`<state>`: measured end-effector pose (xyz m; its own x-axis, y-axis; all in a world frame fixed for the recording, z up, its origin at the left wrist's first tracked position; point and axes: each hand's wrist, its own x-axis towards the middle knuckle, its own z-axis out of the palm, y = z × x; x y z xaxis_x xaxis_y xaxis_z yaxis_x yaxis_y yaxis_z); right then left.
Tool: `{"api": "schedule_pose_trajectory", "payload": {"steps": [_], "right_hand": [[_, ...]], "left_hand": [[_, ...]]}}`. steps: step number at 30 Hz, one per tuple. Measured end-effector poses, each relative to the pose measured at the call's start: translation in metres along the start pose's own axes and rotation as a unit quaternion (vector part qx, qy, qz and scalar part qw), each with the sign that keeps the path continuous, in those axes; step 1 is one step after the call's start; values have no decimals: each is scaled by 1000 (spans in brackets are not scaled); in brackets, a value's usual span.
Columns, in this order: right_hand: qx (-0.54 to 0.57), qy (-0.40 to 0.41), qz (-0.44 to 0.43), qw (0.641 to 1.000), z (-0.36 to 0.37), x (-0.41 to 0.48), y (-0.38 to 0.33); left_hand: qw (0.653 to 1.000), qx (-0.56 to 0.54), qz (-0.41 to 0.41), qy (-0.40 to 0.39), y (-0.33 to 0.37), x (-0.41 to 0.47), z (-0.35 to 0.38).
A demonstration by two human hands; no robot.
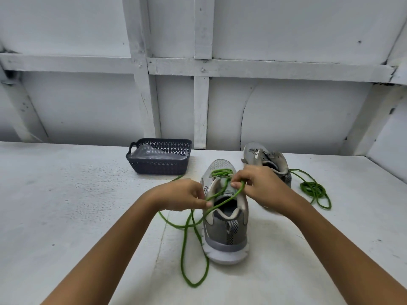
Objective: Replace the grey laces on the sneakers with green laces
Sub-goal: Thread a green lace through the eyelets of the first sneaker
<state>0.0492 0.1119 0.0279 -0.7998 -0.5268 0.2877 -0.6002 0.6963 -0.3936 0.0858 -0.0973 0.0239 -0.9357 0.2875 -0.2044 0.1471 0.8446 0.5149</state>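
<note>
Roughly halfway through the first shoe, I'd say, with the second not begun. The near sneaker (226,234) stands mid-table (66,205), heel toward the person and toe toward the far edge. A green lace (193,249) already crosses its lower eyelets near the toe, and no grey lace shows on it. The upper eyelets look not yet threaded. The left hand (185,194) pinches one strand beside the collar, and the right hand (257,183) pinches the other over the tongue, its fingers (236,184) curled round the cord. Long slack trails off the shoe's left side and loops down toward the near edge. The far sneaker (264,157) sits behind and to the right, close to the far edge, with nothing laced through it that I can see. A second green lace (312,190) lies coiled just beside it, toward the right edge, so that shoe looks wholly left to do. A dark basket (158,168) stands at the far edge, left of the shoes, with something clear and plastic inside; whether the grey laces are in there I cannot tell. The loose loops by the near sneaker seem likeliest to snag as strands get pulled through.
</note>
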Motion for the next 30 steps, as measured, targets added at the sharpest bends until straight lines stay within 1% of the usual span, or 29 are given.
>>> {"api": "schedule_pose_trajectory", "payload": {"steps": [2,4,5,6,7,8,9,10,11,12,13,15,17,20,21,22,23,24,26,27,28,30], "right_hand": [[-17,-40,-8,999,-1,-5,-1],[-31,-80,-2,996,-3,-8,-2],[-30,-102,5,994,-6,-9,-3],[-23,-123,13,992,-9,-9,-4],[-13,-142,20,990,-12,-9,-6],[0,-152,24,988,-16,-8,-7],[17,-152,28,988,-19,-7,-9],[38,-142,33,989,-21,-5,-11],[63,-129,38,989,-25,-3,-14],[87,-124,36,988,-29,0,-17],[109,-131,27,985,-32,3,-23],[164,-169,9,972,-36,8,-36],[223,-197,-3,955,-35,14,-46],[260,-213,-11,942,-28,24,-52],[270,-211,-6,939,-27,28,-52],[295,-207,4,933,-27,32,-51],[341,-199,18,918,-28,37,-50],[401,-183,30,897,-31,42,-49],[506,-130,49,851,-39,53,-47],[542,-99,60,832,-43,58,-45],[566,-67,72,819,-45,64,-43],[600,-7,103,793,-46,76,-36]], "left_hand": [[1000,6,29,1,-5,0,1],[999,-13,38,8,-8,-1,-3],[998,-48,40,17,-9,-2,-7],[992,-112,46,26,-9,-3,-12],[976,-204,61,31,-7,-5,-19],[947,-311,80,27,-4,-7,-26],[904,-414,99,17,0,-8,-33],[855,-506,116,9,6,-10,-39],[810,-572,130,7,12,-11,-44],[774,-617,142,11,18,-11,-49],[746,-648,152,12,24,-10,-53],[713,-679,175,1,35,-6,-61],[692,-699,183,4,42,1,-65],[653,-733,186,41,45,14,-67],[648,-736,188,59,42,20,-67],[652,-732,183,73,38,25,-66],[666,-722,167,81,33,29,-62],[688,-708,141,79,27,32,-56],[732,-675,86,46,12,36,-39],[747,-660,70,23,6,37,-30],[755,-653,62,2,1,36,-23],[752,-656,68,-16,-3,33,-17]]}}
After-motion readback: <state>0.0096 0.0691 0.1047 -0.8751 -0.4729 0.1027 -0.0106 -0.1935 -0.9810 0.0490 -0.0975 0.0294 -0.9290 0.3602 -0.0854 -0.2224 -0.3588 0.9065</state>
